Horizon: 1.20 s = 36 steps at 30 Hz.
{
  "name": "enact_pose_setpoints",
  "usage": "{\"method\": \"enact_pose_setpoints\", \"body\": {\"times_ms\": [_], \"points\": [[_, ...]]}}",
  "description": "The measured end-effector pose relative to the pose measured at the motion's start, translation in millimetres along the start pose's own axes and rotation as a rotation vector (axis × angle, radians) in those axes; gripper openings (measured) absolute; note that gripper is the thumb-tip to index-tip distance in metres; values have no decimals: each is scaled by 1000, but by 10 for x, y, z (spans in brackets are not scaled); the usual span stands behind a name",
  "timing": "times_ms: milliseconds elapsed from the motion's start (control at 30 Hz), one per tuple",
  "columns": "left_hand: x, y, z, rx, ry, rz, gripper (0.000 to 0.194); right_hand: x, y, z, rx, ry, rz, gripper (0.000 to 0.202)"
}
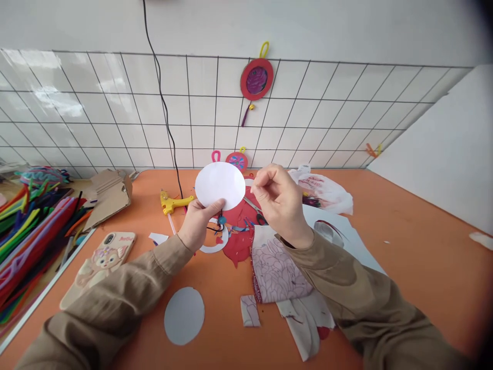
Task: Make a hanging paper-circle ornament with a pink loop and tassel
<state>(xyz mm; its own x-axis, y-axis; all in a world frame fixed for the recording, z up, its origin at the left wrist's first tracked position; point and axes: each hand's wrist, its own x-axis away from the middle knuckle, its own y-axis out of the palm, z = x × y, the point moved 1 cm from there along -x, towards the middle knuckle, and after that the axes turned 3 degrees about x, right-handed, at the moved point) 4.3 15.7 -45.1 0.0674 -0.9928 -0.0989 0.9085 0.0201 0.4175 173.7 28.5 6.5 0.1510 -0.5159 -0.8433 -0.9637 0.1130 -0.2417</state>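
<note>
I'm holding a disc (217, 184) in my left hand (198, 221), above the table (416, 277). On it, I'm seeing a phone (103, 259) lying near left, a second disc (185, 316) lying near, right of the phone. Pipe cleaners (26, 231) are lying past the left edge. Cardboard (113, 192) is sitting far left, glue gun (173, 202) right of it. Ring (224, 239) is lying mid-table, scissors (261, 219) farther right. Fabric (275, 267) is lying right of the ring, scrap (250, 311) nearer. Plastic bag (331, 192) is sitting far right. Ornament (257, 79) is hanging on the wall (331, 113) behind.
</note>
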Motion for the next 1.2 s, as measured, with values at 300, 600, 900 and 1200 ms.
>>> {"method": "enact_pose_setpoints", "body": {"times_ms": [300, 600, 900, 1200], "points": [[65, 127, 269, 24, 77, 46, 38, 54, -200, -249, 233, -116, 24, 10], [255, 143, 360, 100, 104, 95, 40, 465, -117, -61, -2, 103, -240, 26], [448, 51, 125, -12, 87, 88, 29, 508, -64, 113, 69, 353, -402, 24], [488, -5, 2, -15, 117, 31, 23, 979, 315, 231, 187, -22, -665, 28]]}}
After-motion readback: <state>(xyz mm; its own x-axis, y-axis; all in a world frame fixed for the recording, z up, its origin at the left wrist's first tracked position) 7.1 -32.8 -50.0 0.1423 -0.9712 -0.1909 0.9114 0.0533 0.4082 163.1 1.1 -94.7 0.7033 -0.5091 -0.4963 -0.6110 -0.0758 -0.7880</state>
